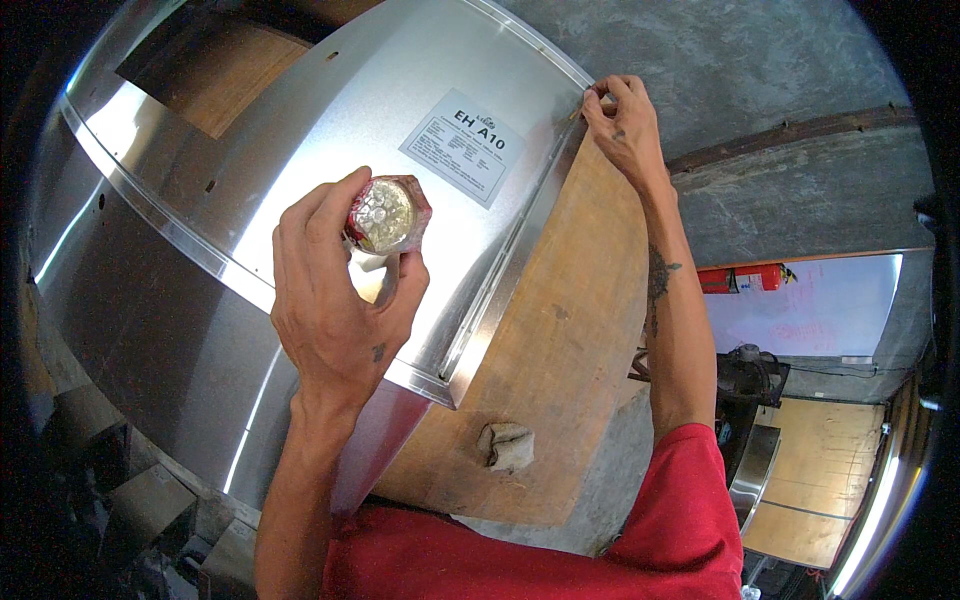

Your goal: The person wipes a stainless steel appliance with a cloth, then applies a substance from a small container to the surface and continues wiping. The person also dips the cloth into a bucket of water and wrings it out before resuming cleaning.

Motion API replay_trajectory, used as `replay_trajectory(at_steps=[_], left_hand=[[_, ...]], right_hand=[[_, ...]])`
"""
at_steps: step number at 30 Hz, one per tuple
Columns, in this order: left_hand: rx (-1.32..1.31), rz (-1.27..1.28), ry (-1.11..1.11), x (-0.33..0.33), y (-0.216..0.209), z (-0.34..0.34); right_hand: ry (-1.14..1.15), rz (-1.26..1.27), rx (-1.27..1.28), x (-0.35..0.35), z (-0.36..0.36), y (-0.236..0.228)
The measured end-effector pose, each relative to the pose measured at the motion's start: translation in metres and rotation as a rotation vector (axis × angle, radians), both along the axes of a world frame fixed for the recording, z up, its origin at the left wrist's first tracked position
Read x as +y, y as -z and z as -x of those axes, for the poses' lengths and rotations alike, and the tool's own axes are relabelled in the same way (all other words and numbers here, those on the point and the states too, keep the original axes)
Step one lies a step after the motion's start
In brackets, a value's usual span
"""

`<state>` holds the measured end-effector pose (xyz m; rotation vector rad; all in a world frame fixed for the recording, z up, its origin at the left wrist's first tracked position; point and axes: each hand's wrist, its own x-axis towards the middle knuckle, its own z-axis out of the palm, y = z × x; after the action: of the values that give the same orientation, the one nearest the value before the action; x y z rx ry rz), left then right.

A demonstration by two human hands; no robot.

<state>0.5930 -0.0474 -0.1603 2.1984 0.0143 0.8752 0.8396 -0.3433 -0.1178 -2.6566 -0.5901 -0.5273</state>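
Note:
My left hand [325,275] is wrapped round a small round container [383,215] with a clear, dimpled, yellowish end and a red wrapping. It holds the container over a large shiny sheet-metal housing [310,130]. At the housing's far right corner, my right hand [625,130] has thumb and fingers pinched together at the metal edge. What lies between those fingertips is too small to make out. A pale printed label [460,148] is stuck on the metal between my hands. Along the housing's right side runs a folded metal rim [510,270].
The housing rests on a wooden board [560,330], with a crumpled rag [507,446] near its front. A rectangular opening [210,75] is cut in the metal at the far left. To the right are a red fire extinguisher [745,279] and a whiteboard [830,315]. Boxes [150,510] stand at lower left.

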Motion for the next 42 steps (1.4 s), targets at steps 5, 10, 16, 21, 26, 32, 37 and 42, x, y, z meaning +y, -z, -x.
replay_trajectory(at_steps=[5, 10, 16, 21, 26, 32, 37, 42], left_hand=[[-0.008, 0.015, -0.007, 0.0, 0.001, -0.001], [-0.015, 0.026, -0.008, 0.0, 0.002, -0.002], [0.016, 0.016, -0.008, 0.0, 0.0, 0.0], [-0.026, -0.017, -0.005, 0.001, 0.002, -0.002], [0.028, 0.009, -0.005, 0.0, 0.0, 0.001], [0.009, -0.016, -0.014, 0.002, -0.002, 0.001], [0.036, 0.009, -0.009, 0.002, 0.0, 0.001], [-0.039, -0.013, -0.036, -0.002, -0.004, -0.001]], right_hand=[[-0.019, -0.054, -0.015, 0.001, -0.001, 0.002], [-0.01, -0.011, -0.006, -0.002, -0.002, 0.001], [-0.031, -0.048, -0.018, 0.0, -0.001, 0.001], [-0.02, -0.045, -0.005, 0.001, 0.0, 0.0], [-0.029, -0.034, -0.026, -0.001, -0.001, 0.0], [-0.039, -0.073, -0.005, 0.001, -0.001, 0.0], [-0.036, -0.053, 0.016, 0.0, -0.001, -0.002], [0.012, -0.078, -0.024, -0.009, -0.006, -0.004]])
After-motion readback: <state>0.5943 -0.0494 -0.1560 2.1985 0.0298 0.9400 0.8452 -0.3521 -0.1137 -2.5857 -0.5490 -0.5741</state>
